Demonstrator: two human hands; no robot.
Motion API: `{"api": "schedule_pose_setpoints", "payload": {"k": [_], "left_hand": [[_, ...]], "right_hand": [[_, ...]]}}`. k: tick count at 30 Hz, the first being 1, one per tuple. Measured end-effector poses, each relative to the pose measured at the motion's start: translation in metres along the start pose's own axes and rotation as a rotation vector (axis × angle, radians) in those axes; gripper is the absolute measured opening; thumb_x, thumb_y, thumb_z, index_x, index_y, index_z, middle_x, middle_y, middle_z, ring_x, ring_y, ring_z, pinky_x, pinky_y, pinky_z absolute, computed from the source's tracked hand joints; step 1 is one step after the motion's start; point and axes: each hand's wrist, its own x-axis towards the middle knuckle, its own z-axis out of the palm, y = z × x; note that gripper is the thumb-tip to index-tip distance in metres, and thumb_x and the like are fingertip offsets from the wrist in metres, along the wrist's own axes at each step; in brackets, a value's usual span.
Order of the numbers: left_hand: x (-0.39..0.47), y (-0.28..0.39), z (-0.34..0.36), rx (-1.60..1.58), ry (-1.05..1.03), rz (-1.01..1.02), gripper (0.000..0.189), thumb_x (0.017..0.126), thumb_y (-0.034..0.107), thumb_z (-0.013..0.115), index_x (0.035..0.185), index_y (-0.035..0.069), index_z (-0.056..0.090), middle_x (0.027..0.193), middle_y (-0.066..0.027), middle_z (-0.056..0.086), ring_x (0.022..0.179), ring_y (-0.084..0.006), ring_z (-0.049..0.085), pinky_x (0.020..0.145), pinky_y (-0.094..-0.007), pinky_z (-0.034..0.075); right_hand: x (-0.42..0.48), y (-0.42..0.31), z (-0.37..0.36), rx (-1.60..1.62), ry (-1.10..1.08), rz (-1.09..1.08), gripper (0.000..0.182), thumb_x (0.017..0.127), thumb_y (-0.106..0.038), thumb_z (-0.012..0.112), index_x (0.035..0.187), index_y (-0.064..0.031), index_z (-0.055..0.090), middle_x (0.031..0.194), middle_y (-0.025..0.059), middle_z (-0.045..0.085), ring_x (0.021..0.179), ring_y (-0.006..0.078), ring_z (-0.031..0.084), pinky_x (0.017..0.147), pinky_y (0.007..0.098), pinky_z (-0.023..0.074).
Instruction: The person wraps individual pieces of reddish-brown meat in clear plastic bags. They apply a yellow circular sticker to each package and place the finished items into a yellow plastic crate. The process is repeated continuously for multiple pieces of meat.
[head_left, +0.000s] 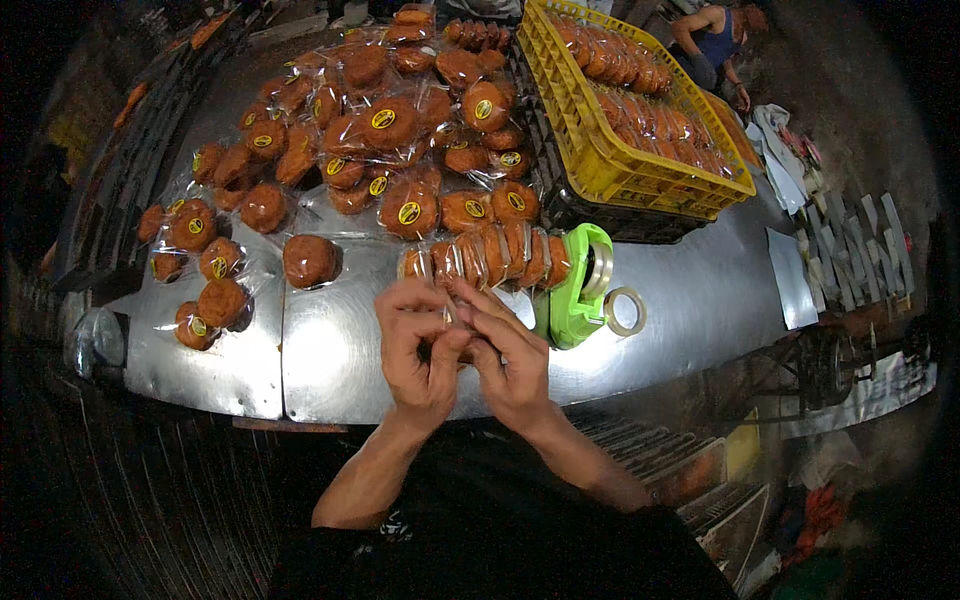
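Observation:
My left hand (420, 349) and my right hand (517, 367) meet at the near side of the table, fingertips pinching a clear plastic bag (451, 313). A bit of brown shows below the fingers; what is in the bag is mostly hidden. Just beyond my fingers lies a row of brown buns in clear wrappers (495, 255), packed side by side. A green tape dispenser (574, 289) stands at the right end of that row. Beside it a roll of tape (625, 311) lies flat on the metal table (337, 345).
Many wrapped buns (390, 124) with yellow labels are heaped at the back left. A yellow plastic crate (600, 161) of wrapped buns rests on a black crate (622, 217) at the back right. Dark stacked trays (127, 157) stand at left. A person (712, 45) is beyond the crate.

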Motion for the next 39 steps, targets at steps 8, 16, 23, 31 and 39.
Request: {"api": "schedule_pose_setpoints", "payload": {"k": [8, 16, 23, 31, 39], "left_hand": [[0.019, -0.008, -0.009, -0.550, -0.291, -0.648, 0.063, 0.088, -0.001, 0.065, 0.142, 0.002, 0.032, 0.102, -0.0078, 0.056, 0.091, -0.0103, 0.055, 0.081, -0.0226, 0.045], [0.023, -0.012, 0.003, 0.124, -0.327, -0.255, 0.017, 0.081, 0.004, 0.073, 0.095, 0.003, 0.065, 0.101, -0.0105, 0.057, 0.106, -0.0214, 0.052, 0.093, -0.0343, 0.041], [0.010, -0.028, 0.055, -0.469, 0.147, -0.704, 0.036, 0.085, -0.003, 0.067, 0.085, 0.011, 0.034, 0.084, -0.0014, 0.045, 0.075, -0.0067, 0.041, 0.066, -0.0222, 0.041], [0.015, -0.024, 0.064, -0.463, 0.130, -0.711, 0.035, 0.087, -0.001, 0.064, 0.085, 0.013, 0.032, 0.080, 0.0008, 0.041, 0.073, -0.0069, 0.037, 0.067, -0.0213, 0.037], [0.005, -0.031, 0.066, -0.459, 0.070, -0.636, 0.034, 0.088, -0.004, 0.063, 0.085, 0.012, 0.033, 0.081, -0.0010, 0.041, 0.072, -0.0071, 0.037, 0.063, -0.0209, 0.037]], "right_hand": [[0.016, 0.007, -0.011, -0.153, 0.019, 0.033, 0.025, 0.075, 0.001, 0.069, 0.098, -0.0065, 0.063, 0.088, 0.0087, 0.058, 0.085, 0.0301, 0.054, 0.074, 0.0397, 0.0416], [0.016, 0.032, -0.010, -0.310, 0.213, -0.025, 0.017, 0.074, -0.002, 0.074, 0.085, -0.0044, 0.060, 0.098, 0.0105, 0.053, 0.090, 0.0266, 0.055, 0.083, 0.0391, 0.0455], [0.015, 0.024, -0.014, 0.520, 0.577, 0.599, 0.022, 0.089, 0.001, 0.058, 0.107, -0.0019, 0.046, 0.104, 0.0105, 0.057, 0.100, 0.0176, 0.056, 0.091, 0.0328, 0.0450], [-0.070, 0.144, -0.099, -0.303, 0.425, 0.885, 0.031, 0.090, -0.024, 0.065, 0.081, 0.0048, 0.062, 0.095, 0.0131, 0.055, 0.091, 0.0221, 0.052, 0.083, 0.0341, 0.0407], [-0.097, 0.099, -0.085, -0.234, 0.539, 0.926, 0.026, 0.085, -0.018, 0.070, 0.074, 0.0045, 0.061, 0.089, 0.0129, 0.056, 0.089, 0.0228, 0.053, 0.077, 0.0343, 0.0422]]}}
